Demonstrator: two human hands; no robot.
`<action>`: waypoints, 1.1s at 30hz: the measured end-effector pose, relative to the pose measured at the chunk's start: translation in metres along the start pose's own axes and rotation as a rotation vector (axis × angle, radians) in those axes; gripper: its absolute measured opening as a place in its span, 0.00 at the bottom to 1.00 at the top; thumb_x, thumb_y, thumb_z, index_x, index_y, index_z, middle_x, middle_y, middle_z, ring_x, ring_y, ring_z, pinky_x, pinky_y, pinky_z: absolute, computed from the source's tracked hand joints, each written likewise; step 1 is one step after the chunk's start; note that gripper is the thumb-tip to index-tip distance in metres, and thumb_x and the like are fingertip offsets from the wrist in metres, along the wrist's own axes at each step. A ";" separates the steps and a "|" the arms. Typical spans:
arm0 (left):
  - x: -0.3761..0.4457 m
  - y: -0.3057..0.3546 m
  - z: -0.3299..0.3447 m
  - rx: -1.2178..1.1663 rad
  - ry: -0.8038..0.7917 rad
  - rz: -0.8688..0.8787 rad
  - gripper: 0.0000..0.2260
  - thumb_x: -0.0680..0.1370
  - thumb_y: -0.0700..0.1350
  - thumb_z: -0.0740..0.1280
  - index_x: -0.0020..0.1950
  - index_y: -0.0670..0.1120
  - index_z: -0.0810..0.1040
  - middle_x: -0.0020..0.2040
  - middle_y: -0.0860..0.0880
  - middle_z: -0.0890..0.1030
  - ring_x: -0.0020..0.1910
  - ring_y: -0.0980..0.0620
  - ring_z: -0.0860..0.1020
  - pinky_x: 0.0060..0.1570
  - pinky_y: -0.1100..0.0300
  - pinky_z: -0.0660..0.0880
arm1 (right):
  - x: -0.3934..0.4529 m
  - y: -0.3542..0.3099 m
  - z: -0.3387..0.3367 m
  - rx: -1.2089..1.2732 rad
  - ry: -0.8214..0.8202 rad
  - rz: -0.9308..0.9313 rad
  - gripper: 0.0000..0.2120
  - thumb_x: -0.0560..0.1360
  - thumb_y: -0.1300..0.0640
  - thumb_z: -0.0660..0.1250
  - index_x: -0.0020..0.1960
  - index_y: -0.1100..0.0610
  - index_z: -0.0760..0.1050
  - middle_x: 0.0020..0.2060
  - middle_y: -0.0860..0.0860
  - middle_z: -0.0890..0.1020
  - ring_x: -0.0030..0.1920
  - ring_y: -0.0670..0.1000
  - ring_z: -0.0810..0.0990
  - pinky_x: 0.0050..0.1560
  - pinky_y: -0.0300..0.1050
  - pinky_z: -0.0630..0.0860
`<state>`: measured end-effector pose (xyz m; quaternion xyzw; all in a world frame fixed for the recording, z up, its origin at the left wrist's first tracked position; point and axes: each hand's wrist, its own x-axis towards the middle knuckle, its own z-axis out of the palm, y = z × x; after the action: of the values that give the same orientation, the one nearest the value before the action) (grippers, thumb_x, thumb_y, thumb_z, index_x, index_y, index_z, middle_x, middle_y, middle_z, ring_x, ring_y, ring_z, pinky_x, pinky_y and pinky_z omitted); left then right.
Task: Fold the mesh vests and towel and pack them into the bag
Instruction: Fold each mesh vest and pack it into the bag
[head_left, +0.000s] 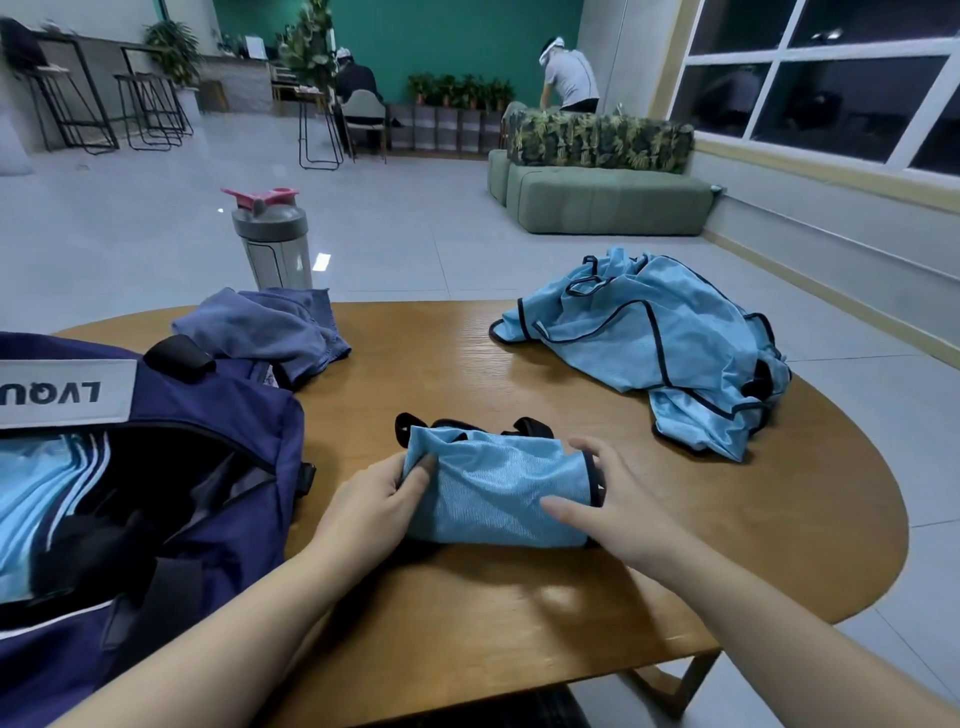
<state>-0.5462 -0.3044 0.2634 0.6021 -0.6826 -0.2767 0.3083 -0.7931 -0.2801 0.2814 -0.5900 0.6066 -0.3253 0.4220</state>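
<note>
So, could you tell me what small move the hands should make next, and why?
Probably lift the folded vest left into the open bag. Both the left hand and right hand already grip its ends, it looks compact, and folded blue fabric already lies inside the bag.

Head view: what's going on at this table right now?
A person is folding a light blue mesh vest on the wooden table; the left hand pinches its left edge and the right hand holds its right end. More vests lie unfolded, the towel sits crumpled, and the open bag already holds blue fabric.
</note>
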 end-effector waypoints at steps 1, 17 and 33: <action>0.000 0.001 0.000 -0.011 0.004 -0.006 0.14 0.80 0.58 0.55 0.47 0.53 0.78 0.42 0.59 0.82 0.45 0.56 0.78 0.49 0.53 0.74 | 0.002 0.001 0.001 -0.013 0.048 -0.016 0.18 0.72 0.54 0.73 0.58 0.49 0.69 0.50 0.48 0.80 0.49 0.47 0.80 0.49 0.45 0.79; 0.014 0.007 -0.004 0.367 -0.054 -0.268 0.23 0.76 0.65 0.58 0.53 0.45 0.65 0.41 0.50 0.77 0.41 0.49 0.76 0.38 0.55 0.71 | 0.025 -0.025 0.016 -0.720 0.093 0.014 0.16 0.77 0.57 0.64 0.63 0.52 0.66 0.57 0.49 0.74 0.57 0.50 0.73 0.55 0.43 0.70; -0.006 0.008 -0.026 -0.356 -0.182 0.094 0.12 0.67 0.40 0.67 0.47 0.40 0.70 0.39 0.45 0.74 0.39 0.54 0.73 0.41 0.56 0.71 | 0.041 -0.084 0.037 -0.783 -0.539 -0.117 0.43 0.66 0.41 0.75 0.75 0.48 0.58 0.67 0.45 0.71 0.66 0.48 0.71 0.65 0.43 0.67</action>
<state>-0.5308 -0.2975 0.2859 0.4781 -0.6752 -0.4317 0.3594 -0.7202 -0.3248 0.3354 -0.8011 0.5183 0.0690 0.2914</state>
